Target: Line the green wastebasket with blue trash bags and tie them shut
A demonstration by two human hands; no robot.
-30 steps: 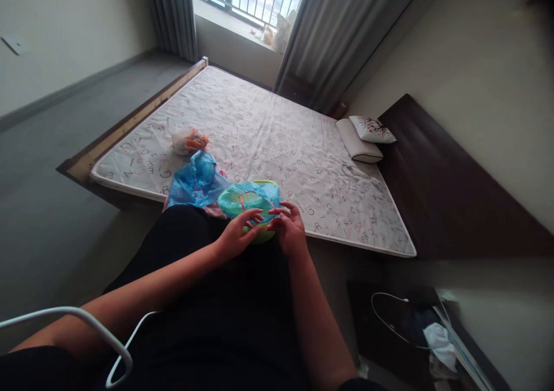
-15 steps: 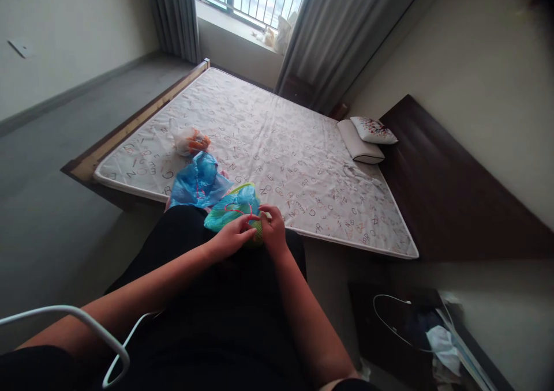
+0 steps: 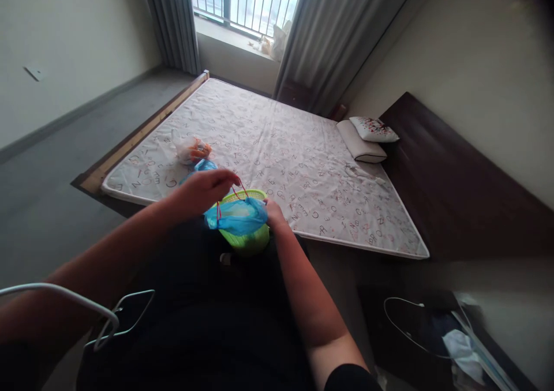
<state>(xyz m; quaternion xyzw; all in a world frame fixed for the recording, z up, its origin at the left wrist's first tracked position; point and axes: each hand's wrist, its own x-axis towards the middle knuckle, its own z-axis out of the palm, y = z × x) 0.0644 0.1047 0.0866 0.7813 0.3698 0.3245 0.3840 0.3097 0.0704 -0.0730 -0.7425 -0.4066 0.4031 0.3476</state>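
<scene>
A lime-green plastic mesh basket (image 3: 244, 241) sits against my lap, and a blue plastic bag (image 3: 236, 217) covers its top. Thin red drawstrings (image 3: 229, 196) rise from the bag to my left hand (image 3: 202, 192), whose fingers pinch them above the basket. My right hand (image 3: 274, 213) grips the far right rim of the basket, with its fingertips hidden behind the bag. On the mattress nearby lie a second blue plastic bag (image 3: 201, 165), partly hidden by my left hand, and a white plastic bag (image 3: 191, 150) holding something orange.
A letter-printed mattress (image 3: 298, 166) on a low wooden bed frame (image 3: 142, 128) lies ahead, with pillows (image 3: 361, 141) at its right end. A white wire hanger (image 3: 60, 292) crosses the lower left. Clothes and another hanger (image 3: 415, 327) lie on a dark surface at lower right.
My left hand has risen and moved left, drawing the red strings up. The blue bag now sits across the basket's top, and the basket shows more upright. The second blue bag is more hidden.
</scene>
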